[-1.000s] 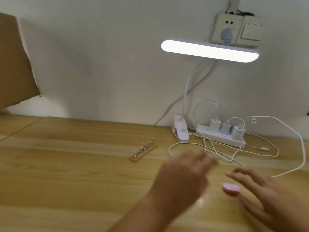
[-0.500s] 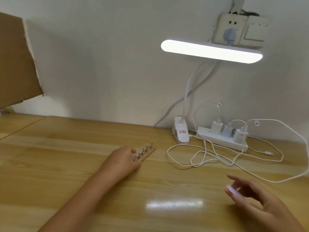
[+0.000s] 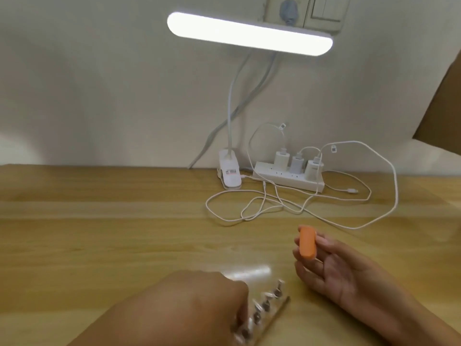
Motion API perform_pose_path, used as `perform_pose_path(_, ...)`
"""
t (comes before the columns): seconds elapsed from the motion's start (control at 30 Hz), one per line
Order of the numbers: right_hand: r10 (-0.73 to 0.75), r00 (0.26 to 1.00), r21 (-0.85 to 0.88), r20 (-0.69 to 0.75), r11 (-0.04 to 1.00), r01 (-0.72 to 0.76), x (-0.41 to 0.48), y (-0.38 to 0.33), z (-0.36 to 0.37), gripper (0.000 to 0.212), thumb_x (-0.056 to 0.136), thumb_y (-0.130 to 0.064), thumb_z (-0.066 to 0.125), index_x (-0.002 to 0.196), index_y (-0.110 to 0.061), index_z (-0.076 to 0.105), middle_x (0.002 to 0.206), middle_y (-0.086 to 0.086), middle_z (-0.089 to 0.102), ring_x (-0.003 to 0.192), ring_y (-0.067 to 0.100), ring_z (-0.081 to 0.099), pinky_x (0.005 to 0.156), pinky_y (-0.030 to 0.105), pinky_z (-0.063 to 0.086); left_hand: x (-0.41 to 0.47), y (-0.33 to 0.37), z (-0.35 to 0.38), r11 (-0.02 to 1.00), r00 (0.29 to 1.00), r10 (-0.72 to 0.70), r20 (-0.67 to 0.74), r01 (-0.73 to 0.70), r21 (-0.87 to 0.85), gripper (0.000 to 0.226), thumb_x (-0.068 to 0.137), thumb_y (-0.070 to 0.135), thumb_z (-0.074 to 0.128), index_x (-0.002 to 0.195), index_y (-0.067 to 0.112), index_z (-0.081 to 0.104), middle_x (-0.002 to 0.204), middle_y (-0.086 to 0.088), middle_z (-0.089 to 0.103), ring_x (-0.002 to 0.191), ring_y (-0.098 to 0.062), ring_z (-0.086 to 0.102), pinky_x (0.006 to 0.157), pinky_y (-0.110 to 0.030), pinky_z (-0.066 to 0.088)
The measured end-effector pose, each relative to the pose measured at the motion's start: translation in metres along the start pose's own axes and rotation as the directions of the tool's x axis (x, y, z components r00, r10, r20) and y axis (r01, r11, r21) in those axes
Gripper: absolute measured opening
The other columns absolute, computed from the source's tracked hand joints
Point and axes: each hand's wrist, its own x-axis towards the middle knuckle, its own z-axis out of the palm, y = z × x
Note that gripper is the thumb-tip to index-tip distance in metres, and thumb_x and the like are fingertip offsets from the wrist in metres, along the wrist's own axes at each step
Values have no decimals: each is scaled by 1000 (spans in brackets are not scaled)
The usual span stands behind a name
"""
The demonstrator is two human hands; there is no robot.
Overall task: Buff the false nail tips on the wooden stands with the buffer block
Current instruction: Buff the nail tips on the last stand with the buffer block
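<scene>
A wooden stand [image 3: 275, 314] with several clear false nail tips [image 3: 268, 297] on metal posts lies at the near edge of the table, blurred by motion. My left hand [image 3: 199, 303] grips its near end, fingers curled over it. My right hand [image 3: 331, 268] is to the right, palm turned up, holding a small orange buffer block [image 3: 307, 243] upright between its fingertips and thumb, well above and behind the stand.
A lit white clip lamp [image 3: 249, 33] hangs over the wooden table [image 3: 99, 233]. Its clip base [image 3: 56, 177] and a white power strip [image 3: 289, 179] with three chargers sit by the wall, with loose white cables [image 3: 262, 208] in front. Cardboard [image 3: 441, 108] leans at the right.
My left hand has pulled the stand from mid-table back to the near edge. My right hand has lifted and turned the buffer block, which now shows its orange side.
</scene>
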Motion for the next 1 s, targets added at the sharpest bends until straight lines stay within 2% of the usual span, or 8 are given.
perform_pose_path(0.13, 25, 1000, 11, 12, 1000, -25, 0, 3, 0, 66, 43, -16, 98, 106, -12, 78, 109, 12, 73, 87, 21, 74, 73, 35, 62, -5, 7, -8, 959, 956, 179, 232, -118, -257, 10, 85, 46, 60, 92, 53, 62, 89, 28, 67, 85, 6, 59, 90, -26, 50)
perform_pose_path(0.23, 42, 999, 26, 9, 999, -43, 1, 2, -1, 39, 69, -7, 77, 107, -13, 78, 113, 10, 73, 88, 19, 74, 76, 34, 62, 2, 0, -10, 878, 975, 205, -88, -223, -424, 18, 83, 54, 63, 83, 36, 67, 79, 20, 68, 71, 7, 59, 70, -20, 49)
perform_pose_path(0.3, 49, 999, 49, 2, 998, -49, 2, 2, -1, 36, 72, -10, 66, 107, -13, 78, 113, 9, 73, 86, 19, 74, 75, 34, 62, 14, -1, -1, 790, 915, 24, -404, -265, -553, 13, 87, 39, 65, 77, 30, 67, 79, 14, 68, 70, 2, 59, 70, -23, 48)
perform_pose_path(0.37, 40, 999, 104, -2, 994, -39, 3, 1, -1, 37, 71, -10, 66, 107, -13, 78, 110, 10, 73, 83, 20, 74, 73, 34, 62, 25, 3, 12, 724, 856, -44, -515, -328, -607, 8, 88, 29, 65, 82, 33, 69, 84, 18, 67, 71, 3, 59, 69, -18, 48)
perform_pose_path(0.57, 1, 999, 192, 40, 981, -8, 3, -1, -4, 51, 48, -9, 97, 95, -10, 78, 92, 7, 67, 77, 16, 68, 72, 31, 61, 34, 16, 36, 755, 841, 312, -442, -501, -423, 17, 85, 26, 72, 101, 32, 71, 104, 19, 64, 104, 7, 49, 83, -4, 34)
perform_pose_path(0.67, -12, 999, 126, 38, 992, 7, 2, 1, -3, 56, 44, -14, 99, 96, -6, 78, 94, 5, 70, 78, 15, 69, 71, 29, 60, 37, 17, 33, 754, 812, 367, -454, -545, -366, 14, 84, 25, 75, 98, 25, 74, 99, 15, 68, 98, 12, 48, 84, -3, 29)
perform_pose_path(0.9, -26, 999, 45, -26, 999, 27, 0, 4, 2, 26, 61, -21, 80, 85, -12, 80, 89, 5, 69, 73, 13, 67, 66, 27, 60, 40, 13, 36, 783, 813, 326, -483, -518, -344, 9, 80, 33, 77, 88, 31, 72, 87, 22, 62, 95, 4, 50, 80, -6, 31)
perform_pose_path(1.0, -10, 999, 29, -30, 1000, 11, -1, 5, 3, 35, 56, -23, 88, 87, -11, 79, 88, 7, 68, 72, 13, 66, 65, 26, 59, 37, 7, 37, 745, 881, 170, -442, -409, -527, 8, 77, 30, 79, 78, 31, 71, 89, 17, 67, 90, 4, 58, 76, -8, 40)
